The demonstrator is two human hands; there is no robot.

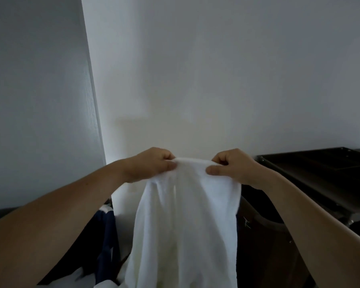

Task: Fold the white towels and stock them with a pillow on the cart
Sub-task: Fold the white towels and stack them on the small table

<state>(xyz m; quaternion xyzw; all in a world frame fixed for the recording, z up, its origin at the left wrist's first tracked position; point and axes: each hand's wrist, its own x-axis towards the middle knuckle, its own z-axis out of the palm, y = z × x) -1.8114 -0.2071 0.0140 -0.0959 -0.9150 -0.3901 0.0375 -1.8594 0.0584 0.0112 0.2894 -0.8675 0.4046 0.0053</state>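
A white towel (185, 225) is held up in front of a pale wall (216, 69), hanging straight down out of frame. Its top edge is pinched at 2 points: the left hand (152, 164) is clenched on the left part, the right hand (231, 166) on the right part, thumbs toward the camera. A dark cart (320, 173) is seen at right, behind the right forearm. Dark blue fabric (106, 235) is seen lower left.

Plain room corner, dim light

A white wall (216, 69) fills the background; a pale door panel (35, 90) stands at left, and dark blue fabric (107, 242) lies low beside it.
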